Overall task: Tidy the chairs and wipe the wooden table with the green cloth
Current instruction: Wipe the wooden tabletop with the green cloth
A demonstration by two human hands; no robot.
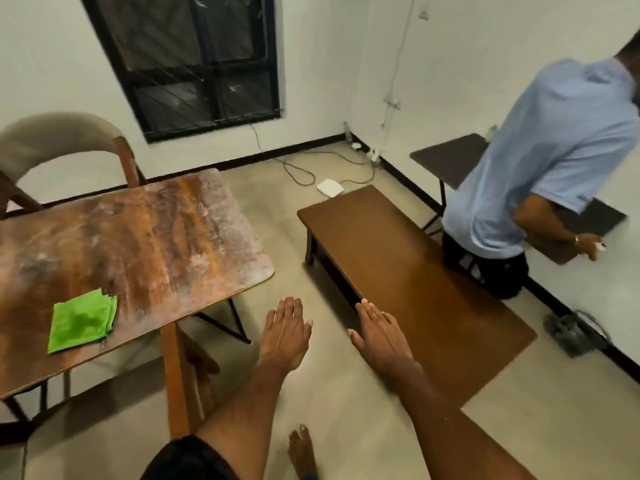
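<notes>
Head cam: we had both hands out flat over the floor, palms down, fingers straight, holding nothing. Left hand (pixel 285 332) hung between the table (pixel 145 233) and the bench (pixel 408 271); right hand (pixel 379 332) was just at the bench's near-left edge, can't tell if touching. Cloth (pixel 83 320) lay folded on the table's near part, well left of our hands. A chair (pixel 62 143) stood at the table's far-left side; another chair (pixel 180 368) was tucked under the near edge, only its wood frame showing. Far right, a person (pixel 540 168) in a blue shirt bent over a dark desk (pixel 450 157) by the wall. White box (pixel 330 187) and cables lay on the floor by the far wall.
</notes>
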